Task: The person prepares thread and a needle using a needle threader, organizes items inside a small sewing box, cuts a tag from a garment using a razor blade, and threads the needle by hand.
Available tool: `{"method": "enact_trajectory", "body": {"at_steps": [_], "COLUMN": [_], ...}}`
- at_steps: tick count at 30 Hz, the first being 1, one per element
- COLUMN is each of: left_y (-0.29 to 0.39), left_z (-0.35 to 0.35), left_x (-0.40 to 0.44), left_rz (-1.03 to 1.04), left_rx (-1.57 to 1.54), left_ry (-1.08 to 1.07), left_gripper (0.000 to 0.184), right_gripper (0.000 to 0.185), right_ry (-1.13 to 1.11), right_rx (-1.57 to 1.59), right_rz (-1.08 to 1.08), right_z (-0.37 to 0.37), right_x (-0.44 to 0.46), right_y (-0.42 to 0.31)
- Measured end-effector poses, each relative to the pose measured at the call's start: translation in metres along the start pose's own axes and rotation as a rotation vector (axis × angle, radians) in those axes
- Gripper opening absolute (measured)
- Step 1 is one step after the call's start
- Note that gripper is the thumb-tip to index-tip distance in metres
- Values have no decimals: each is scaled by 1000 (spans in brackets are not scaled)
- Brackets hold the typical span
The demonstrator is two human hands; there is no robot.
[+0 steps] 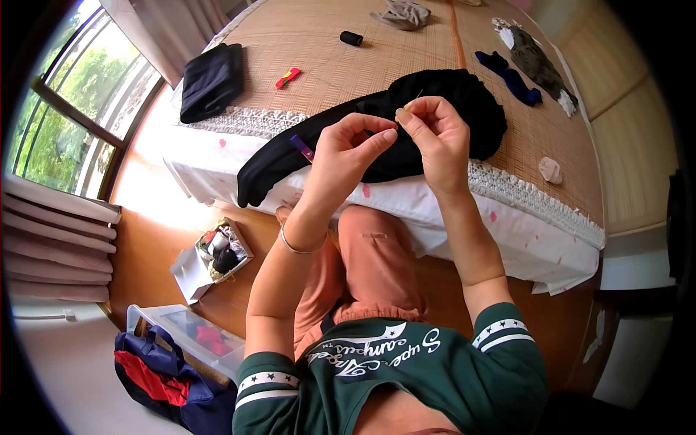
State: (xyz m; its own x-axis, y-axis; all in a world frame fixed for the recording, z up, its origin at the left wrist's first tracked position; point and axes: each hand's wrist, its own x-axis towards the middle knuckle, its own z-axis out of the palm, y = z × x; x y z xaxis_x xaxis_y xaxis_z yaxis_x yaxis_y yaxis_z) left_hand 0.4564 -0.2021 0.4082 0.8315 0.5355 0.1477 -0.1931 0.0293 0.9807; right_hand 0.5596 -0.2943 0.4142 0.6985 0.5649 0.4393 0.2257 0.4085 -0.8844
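Observation:
My left hand (pixel 354 148) is closed in a pinch, thumb against forefinger, fingertips close to my right hand; what it pinches is too fine to make out. In my right hand (pixel 436 136), thumb and fingers are pinched around a thin needle (pixel 419 93), whose tip pokes up above the fingers. Both hands are raised over a black garment (pixel 449 94) bunched on the bed, with one long part stretching toward the left edge. A narrow purple item (pixel 301 148) lies on that part, beside my left wrist.
A bed (pixel 428 54) with a woven mat holds a black thread spool (pixel 351 38), a red-and-yellow item (pixel 288 77), folded dark cloth (pixel 212 81) and navy cloth (pixel 507 76). An open box (pixel 235 250) of sewing odds and ends and a blue bag (pixel 170 377) are on the floor.

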Motion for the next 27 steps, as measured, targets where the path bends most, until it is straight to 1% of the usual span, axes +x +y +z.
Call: {"method": "enact_trajectory", "body": {"at_steps": [7, 10, 12, 13, 15, 21, 27], "left_y": [-10, -11, -14, -16, -17, -28, -40], "left_z": [1, 0, -1, -3, -5, -12, -24], "left_x": [7, 6, 5, 4, 2, -4, -11], "left_rz": [61, 47, 38, 28, 5, -13, -34], "left_rx": [-111, -137, -147, -155, -161, -218, -257], "left_ry": [53, 63, 73, 84, 85, 77, 104], "left_gripper": [13, 11, 11, 10, 11, 10, 10], "right_gripper": [6, 5, 4, 4, 5, 4, 5], "right_ry": [-25, -39, -42, -42, -74, -39, 12], "right_rx": [-25, -26, 68, 66, 161, 325, 388], "right_rz": [-5, 40, 84, 86, 175, 191, 204], "right_z": [2, 0, -1, -4, -11, -14, -23], "right_x": [-1, -2, -2, -2, 0, 1, 2], "right_y": [5, 5, 6, 7, 10, 17, 20]}}
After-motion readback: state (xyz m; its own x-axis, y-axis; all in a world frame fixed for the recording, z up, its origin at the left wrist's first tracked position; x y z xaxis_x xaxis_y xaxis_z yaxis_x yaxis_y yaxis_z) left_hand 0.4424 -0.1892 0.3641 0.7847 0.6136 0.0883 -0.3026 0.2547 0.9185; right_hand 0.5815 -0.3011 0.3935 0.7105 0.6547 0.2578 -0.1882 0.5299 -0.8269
